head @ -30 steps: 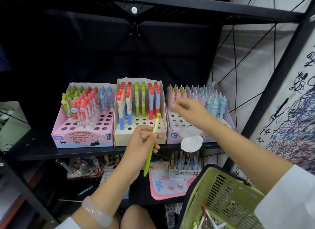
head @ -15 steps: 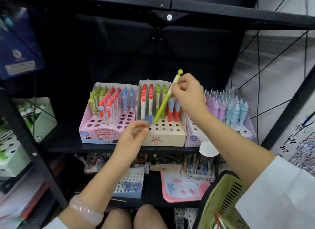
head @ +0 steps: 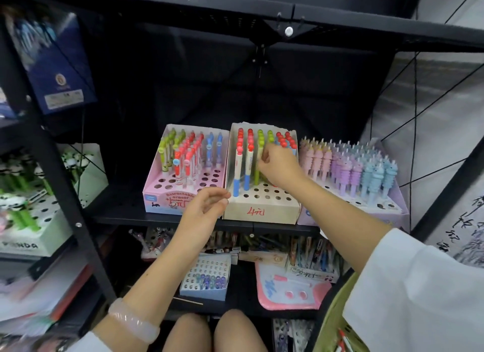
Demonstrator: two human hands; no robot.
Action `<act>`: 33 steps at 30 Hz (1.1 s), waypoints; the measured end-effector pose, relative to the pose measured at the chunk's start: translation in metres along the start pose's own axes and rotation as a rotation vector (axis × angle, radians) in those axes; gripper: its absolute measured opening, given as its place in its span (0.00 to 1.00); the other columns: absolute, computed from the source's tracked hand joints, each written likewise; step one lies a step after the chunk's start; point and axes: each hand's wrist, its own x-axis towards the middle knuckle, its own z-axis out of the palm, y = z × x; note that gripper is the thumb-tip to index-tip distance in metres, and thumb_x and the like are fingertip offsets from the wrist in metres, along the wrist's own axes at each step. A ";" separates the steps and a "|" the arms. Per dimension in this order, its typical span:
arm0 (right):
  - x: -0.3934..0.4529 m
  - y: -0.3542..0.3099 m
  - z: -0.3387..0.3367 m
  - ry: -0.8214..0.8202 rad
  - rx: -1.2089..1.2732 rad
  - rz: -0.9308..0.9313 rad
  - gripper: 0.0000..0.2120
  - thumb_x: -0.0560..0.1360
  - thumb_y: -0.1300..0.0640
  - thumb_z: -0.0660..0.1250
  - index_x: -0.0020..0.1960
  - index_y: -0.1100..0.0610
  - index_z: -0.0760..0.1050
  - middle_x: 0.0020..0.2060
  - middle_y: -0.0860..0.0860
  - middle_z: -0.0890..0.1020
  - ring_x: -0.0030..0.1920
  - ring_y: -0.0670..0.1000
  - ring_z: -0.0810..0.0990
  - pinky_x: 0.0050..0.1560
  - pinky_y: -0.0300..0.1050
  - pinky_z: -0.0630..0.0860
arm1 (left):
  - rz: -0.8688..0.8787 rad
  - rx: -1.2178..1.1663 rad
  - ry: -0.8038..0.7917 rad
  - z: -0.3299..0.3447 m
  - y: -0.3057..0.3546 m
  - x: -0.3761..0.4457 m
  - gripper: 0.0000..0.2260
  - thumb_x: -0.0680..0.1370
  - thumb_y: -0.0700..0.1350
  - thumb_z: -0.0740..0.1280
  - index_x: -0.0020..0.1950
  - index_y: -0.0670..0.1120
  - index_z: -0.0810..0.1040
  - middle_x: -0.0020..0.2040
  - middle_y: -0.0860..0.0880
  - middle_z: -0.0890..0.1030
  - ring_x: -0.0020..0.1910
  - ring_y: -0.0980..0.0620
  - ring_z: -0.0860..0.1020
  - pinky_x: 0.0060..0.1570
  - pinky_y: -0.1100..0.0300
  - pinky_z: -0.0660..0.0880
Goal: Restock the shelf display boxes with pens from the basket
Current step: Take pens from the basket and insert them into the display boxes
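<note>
Right hand (head: 279, 168) over cream display box (head: 262, 210), fingers pinched together on green pen (head: 258, 168) standing upright among green row — whether pen tip is seated in hole cannot be told, hand hides it. Left hand (head: 204, 210) empty, fingers loosely apart, hovering at box's front-left corner, just beside pink box (head: 167, 199). Lilac box (head: 392, 213) to right, full of pastel pens. Green basket (head: 330, 325) at lower right edge — pens inside barely visible.

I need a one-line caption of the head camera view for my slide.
Right hand seats a green pen in the beige cardboard display box; left hand hovers empty nearby.
</note>
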 end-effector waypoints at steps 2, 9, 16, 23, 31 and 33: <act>-0.007 0.005 0.003 -0.041 -0.004 0.031 0.06 0.77 0.60 0.61 0.49 0.62 0.74 0.40 0.56 0.79 0.40 0.52 0.75 0.39 0.43 0.71 | 0.007 -0.010 -0.032 0.004 -0.001 -0.005 0.08 0.79 0.41 0.62 0.51 0.53 0.77 0.52 0.57 0.81 0.56 0.59 0.77 0.60 0.57 0.72; -0.077 0.044 -0.027 -0.208 0.278 0.027 0.04 0.79 0.57 0.61 0.46 0.53 0.74 0.36 0.49 0.82 0.36 0.46 0.82 0.43 0.44 0.81 | -0.086 -0.041 -0.210 0.048 -0.014 -0.030 0.09 0.79 0.39 0.61 0.50 0.53 0.75 0.49 0.55 0.81 0.51 0.59 0.79 0.52 0.63 0.75; -0.205 0.160 -0.025 -0.584 -0.043 0.172 0.09 0.78 0.58 0.60 0.53 0.58 0.77 0.39 0.52 0.81 0.39 0.49 0.78 0.36 0.35 0.69 | -0.201 0.064 -0.644 0.150 -0.049 -0.081 0.08 0.78 0.38 0.62 0.48 0.51 0.74 0.48 0.46 0.80 0.48 0.55 0.77 0.50 0.65 0.73; -0.339 0.289 0.021 -1.087 -0.313 0.499 0.27 0.79 0.52 0.61 0.74 0.58 0.57 0.69 0.59 0.67 0.66 0.57 0.69 0.59 0.45 0.69 | -0.254 0.242 -0.859 0.197 -0.086 -0.108 0.08 0.80 0.42 0.60 0.57 0.47 0.74 0.57 0.49 0.77 0.55 0.59 0.75 0.49 0.76 0.69; -0.429 0.346 0.049 -0.901 -0.477 0.597 0.42 0.71 0.37 0.64 0.76 0.50 0.48 0.72 0.54 0.58 0.72 0.57 0.59 0.67 0.56 0.61 | -0.281 0.269 -0.886 0.212 -0.105 -0.115 0.06 0.80 0.43 0.61 0.51 0.53 0.74 0.54 0.54 0.78 0.54 0.60 0.76 0.53 0.72 0.71; -0.439 0.347 0.055 -0.948 -0.455 0.556 0.45 0.69 0.36 0.66 0.76 0.50 0.47 0.72 0.54 0.57 0.71 0.58 0.60 0.67 0.56 0.61 | -0.280 0.278 -0.880 0.213 -0.108 -0.115 0.07 0.79 0.43 0.61 0.50 0.55 0.74 0.54 0.54 0.79 0.55 0.59 0.76 0.56 0.67 0.72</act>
